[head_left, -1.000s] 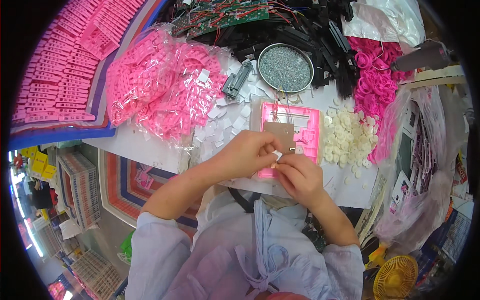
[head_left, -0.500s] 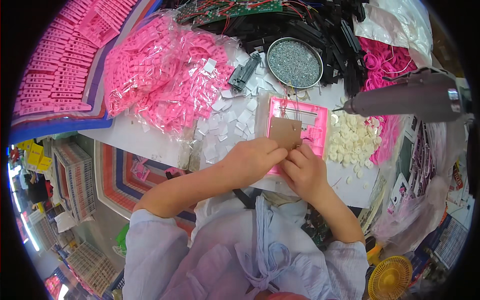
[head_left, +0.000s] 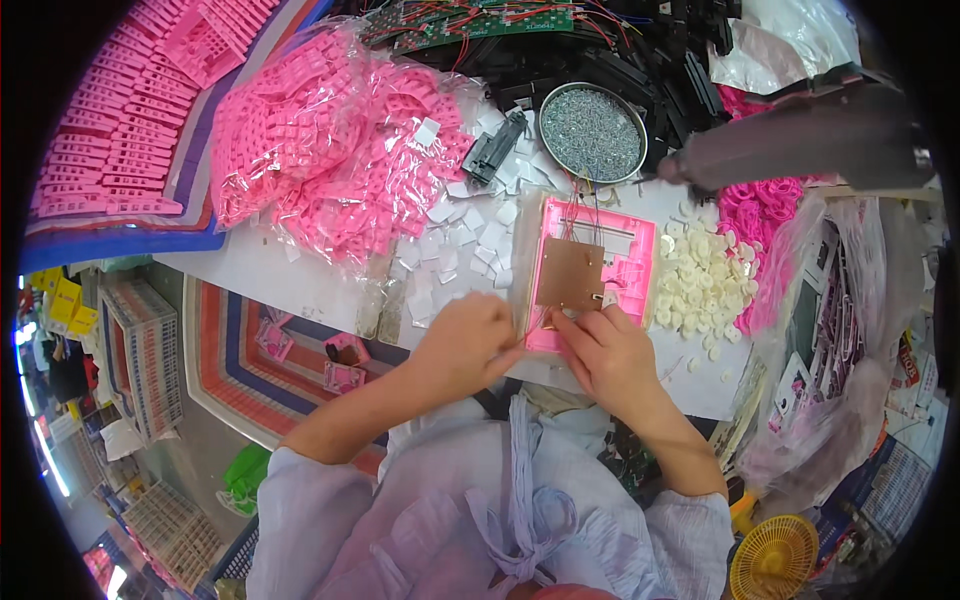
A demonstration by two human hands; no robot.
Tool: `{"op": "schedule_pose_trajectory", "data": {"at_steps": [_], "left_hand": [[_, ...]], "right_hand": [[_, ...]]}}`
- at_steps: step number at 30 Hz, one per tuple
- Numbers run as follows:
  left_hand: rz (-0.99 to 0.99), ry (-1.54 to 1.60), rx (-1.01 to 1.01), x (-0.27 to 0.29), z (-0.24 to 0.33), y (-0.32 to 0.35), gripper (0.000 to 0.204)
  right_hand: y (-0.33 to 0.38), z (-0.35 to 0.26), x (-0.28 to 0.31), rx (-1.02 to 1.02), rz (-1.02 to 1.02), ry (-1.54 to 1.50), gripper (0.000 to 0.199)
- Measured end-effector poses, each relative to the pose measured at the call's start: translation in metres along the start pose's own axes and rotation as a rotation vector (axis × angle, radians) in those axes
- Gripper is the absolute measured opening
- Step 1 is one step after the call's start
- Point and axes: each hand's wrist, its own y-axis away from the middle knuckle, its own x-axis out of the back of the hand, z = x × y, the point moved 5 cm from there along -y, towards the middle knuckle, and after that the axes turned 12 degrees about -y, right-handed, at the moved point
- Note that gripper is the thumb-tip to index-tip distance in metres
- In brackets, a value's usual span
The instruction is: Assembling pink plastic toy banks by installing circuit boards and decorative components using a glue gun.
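A pink plastic case (head_left: 640, 290) lies on the table in front of me, with a brown circuit board (head_left: 570, 272) inside it and thin wires running from the board's far edge. My left hand (head_left: 472, 335) is at the case's near left corner, fingers pinched together; thin wires seem to run by its fingertips, but what it grips is too small to make out. My right hand (head_left: 608, 352) reaches over the near part of the case, fingertips closed just below the board's near edge. Whatever lies between them is hidden.
A grey electric screwdriver (head_left: 790, 140) hangs at the right, blurred. Beyond the case stand a round tin of screws (head_left: 592, 132) and a black plastic part (head_left: 494, 148). White discs (head_left: 705, 285) lie right, white squares (head_left: 480, 235) left, near bagged pink parts (head_left: 300, 140).
My left hand has moved left and nearer, off the board to the case's corner. My right hand has shifted slightly nearer. The hanging screwdriver has swung away from me.
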Motion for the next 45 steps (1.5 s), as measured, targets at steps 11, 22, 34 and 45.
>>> {"op": "schedule_pose_trajectory", "data": {"at_steps": [11, 22, 34, 45], "left_hand": [[-0.061, 1.146, 0.355, 0.006, -0.011, -0.027, 0.016], [0.078, 0.905, 0.179, 0.006, 0.003, -0.032, 0.015], [0.083, 0.461, -0.206, 0.019, 0.042, -0.051, 0.013], [-0.161, 0.360, -0.129, -0.009, 0.065, -0.066, 0.014]], "right_hand": [[-0.001, -0.004, 0.009, -0.001, -0.209, -0.057, 0.043], [0.002, -0.003, 0.005, -0.001, -0.121, -0.062, 0.036], [0.029, 0.012, 0.056, -0.186, 0.153, -0.175, 0.040], [0.094, 0.070, 0.028, -0.902, 0.308, -1.328, 0.030]]}}
